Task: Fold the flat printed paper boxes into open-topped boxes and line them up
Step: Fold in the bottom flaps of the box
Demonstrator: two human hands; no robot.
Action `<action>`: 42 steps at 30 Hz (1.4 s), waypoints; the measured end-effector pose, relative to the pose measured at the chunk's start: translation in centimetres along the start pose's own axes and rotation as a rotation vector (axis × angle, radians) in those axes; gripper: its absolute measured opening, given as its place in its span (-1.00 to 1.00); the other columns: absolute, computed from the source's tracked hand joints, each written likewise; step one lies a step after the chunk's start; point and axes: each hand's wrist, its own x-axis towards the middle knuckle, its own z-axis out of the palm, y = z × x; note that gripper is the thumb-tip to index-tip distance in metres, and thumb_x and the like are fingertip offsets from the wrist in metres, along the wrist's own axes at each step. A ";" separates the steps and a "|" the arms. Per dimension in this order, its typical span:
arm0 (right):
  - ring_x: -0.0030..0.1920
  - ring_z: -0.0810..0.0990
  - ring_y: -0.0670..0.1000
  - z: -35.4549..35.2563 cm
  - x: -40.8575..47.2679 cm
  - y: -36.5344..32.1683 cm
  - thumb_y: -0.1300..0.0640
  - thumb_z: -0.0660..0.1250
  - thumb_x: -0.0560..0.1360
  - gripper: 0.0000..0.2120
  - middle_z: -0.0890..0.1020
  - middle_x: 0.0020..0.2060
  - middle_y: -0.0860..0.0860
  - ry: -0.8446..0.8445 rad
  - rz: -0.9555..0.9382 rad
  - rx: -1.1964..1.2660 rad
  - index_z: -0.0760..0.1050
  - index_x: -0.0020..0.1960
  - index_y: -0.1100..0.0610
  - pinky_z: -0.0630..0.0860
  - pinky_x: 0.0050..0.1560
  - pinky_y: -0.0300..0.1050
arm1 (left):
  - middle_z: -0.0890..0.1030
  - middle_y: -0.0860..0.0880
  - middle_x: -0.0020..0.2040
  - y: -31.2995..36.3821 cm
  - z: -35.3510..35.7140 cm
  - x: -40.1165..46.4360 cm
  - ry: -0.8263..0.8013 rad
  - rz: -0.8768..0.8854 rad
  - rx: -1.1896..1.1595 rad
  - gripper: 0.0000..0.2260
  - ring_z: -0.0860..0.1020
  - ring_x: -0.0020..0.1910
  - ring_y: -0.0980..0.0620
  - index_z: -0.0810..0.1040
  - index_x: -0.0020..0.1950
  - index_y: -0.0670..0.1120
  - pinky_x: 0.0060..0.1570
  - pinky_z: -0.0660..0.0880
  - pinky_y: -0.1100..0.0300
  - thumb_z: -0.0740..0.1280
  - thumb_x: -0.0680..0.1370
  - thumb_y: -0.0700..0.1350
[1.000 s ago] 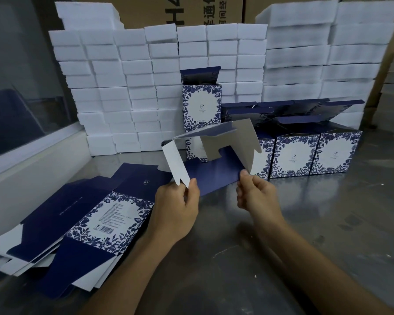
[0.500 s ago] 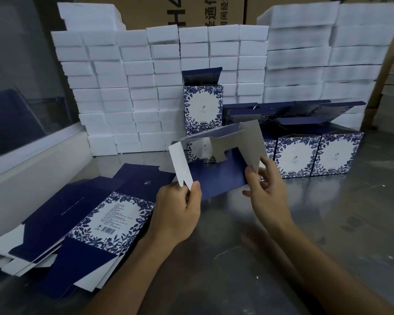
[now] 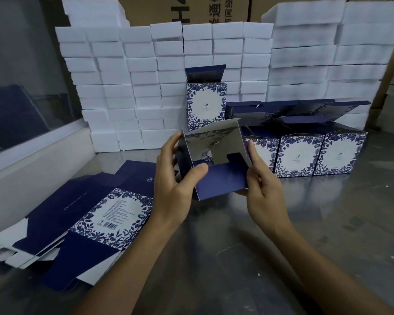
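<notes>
Head view: brown cartons (image 3: 228,7) at back carry large black printing, Chinese characters cut off by the frame edge. Below, stacked white foam blocks (image 3: 132,71) form a wall. Steel table (image 3: 328,223) in front. Flat box pile (image 3: 93,214) lies left; top sheet shows a barcode and text too small to read. Three folded boxes (image 3: 298,155) visible in a row right, one taller box (image 3: 206,105) upright behind. Half-folded box (image 3: 216,164) is held above the table centre; since half a second ago its side flap has swung inward. Left hand (image 3: 175,185) grips its left wall, thumb inside. Right hand (image 3: 264,189) pinches the right edge.
</notes>
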 end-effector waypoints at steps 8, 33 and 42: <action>0.45 0.39 -0.17 0.0 0.0 -0.2 0.28 0.04 0.58 -0.39 0.41 0.43 -0.29 -0.056 -0.096 -0.099 0.25 0.49 -0.26 0.39 0.45 0.14 | 0.62 -0.04 0.01 1.0 0.2 0.8 0.116 -0.265 -0.048 -0.71 0.61 -0.05 -0.07 0.52 0.00 0.07 0.01 0.54 -0.13 0.47 0.36 0.08; -0.24 0.58 -0.17 0.0 0.4 -1.2 0.11 0.37 0.59 -0.82 0.61 -0.27 -0.14 0.237 -0.068 -0.197 0.52 -0.19 0.02 0.48 -0.16 -0.23 | 0.37 0.05 -0.02 0.2 1.5 0.1 0.117 -0.063 0.294 -0.84 0.40 -0.19 0.41 0.48 -0.16 0.15 -0.16 0.29 0.59 0.30 0.62 -0.01; -0.12 0.64 -0.14 -0.5 0.9 -1.4 0.15 0.41 0.56 -0.93 0.67 -0.10 0.02 0.261 -0.063 -0.162 0.65 0.00 0.13 0.55 -0.09 -0.28 | 0.39 0.04 0.00 0.4 1.5 -0.2 0.102 0.010 0.348 -0.86 0.41 -0.11 0.40 0.51 -0.13 0.12 -0.07 0.29 0.58 0.32 0.61 -0.07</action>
